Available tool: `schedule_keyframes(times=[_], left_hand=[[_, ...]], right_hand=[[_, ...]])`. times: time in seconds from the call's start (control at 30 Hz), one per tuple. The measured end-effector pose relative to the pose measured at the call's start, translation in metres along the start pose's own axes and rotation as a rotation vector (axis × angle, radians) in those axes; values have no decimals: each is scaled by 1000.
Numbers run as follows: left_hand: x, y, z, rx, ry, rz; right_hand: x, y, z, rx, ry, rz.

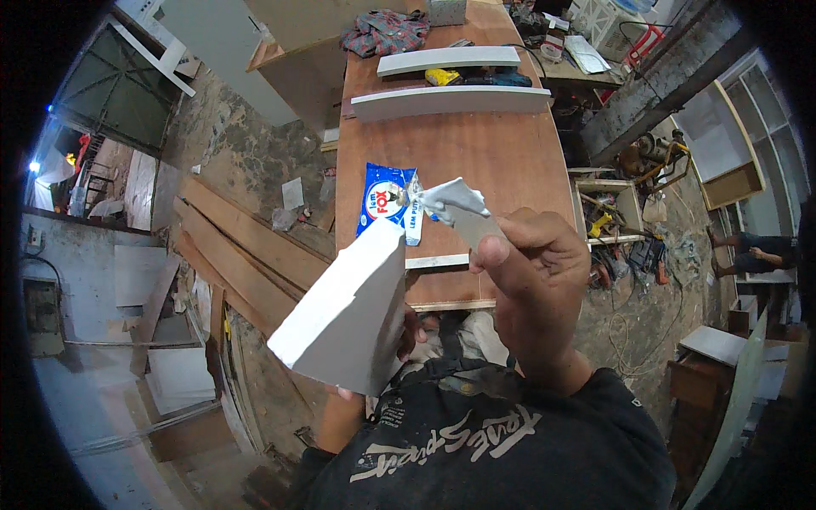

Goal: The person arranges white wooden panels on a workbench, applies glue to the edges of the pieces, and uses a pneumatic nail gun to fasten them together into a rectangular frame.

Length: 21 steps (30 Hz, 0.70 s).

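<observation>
My left hand (412, 331) is closed around a white board (348, 319), tilted up in front of my chest; the board hides most of that hand. A rough, thick white layer runs along the board's upper edge. Pinched between the thumb and fingers of my right hand (540, 272) is a small flat pale spreader (478, 231). White glue (456, 198) clings to its tip, up and to the right of the board and apart from it. Beyond both hands, a blue and white glue packet (387, 194) lies on the wooden table (476, 157).
Two long white strips (450, 104) lie across the table with a yellow and blue power drill (463, 77) between them. A plaid cloth (387, 32) sits farther back. Brown planks (246, 242) cover the left floor. At far right stands another person (756, 253).
</observation>
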State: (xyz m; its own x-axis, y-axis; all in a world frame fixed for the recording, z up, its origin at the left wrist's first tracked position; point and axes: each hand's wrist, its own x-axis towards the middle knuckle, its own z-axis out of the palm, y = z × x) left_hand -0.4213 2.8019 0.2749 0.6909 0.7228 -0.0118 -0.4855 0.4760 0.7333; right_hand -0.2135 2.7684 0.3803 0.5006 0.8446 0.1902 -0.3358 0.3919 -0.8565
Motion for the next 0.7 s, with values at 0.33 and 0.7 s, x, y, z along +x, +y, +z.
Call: schedule_keyframes(times=[0.33,0.7], left_hand=[[4,0,-5,145,-16,-35],[19,-17,-22,353,-60,145]], right_hand=[[-6,9,19,65,29,68],[-15,7,19,153,-109,45]])
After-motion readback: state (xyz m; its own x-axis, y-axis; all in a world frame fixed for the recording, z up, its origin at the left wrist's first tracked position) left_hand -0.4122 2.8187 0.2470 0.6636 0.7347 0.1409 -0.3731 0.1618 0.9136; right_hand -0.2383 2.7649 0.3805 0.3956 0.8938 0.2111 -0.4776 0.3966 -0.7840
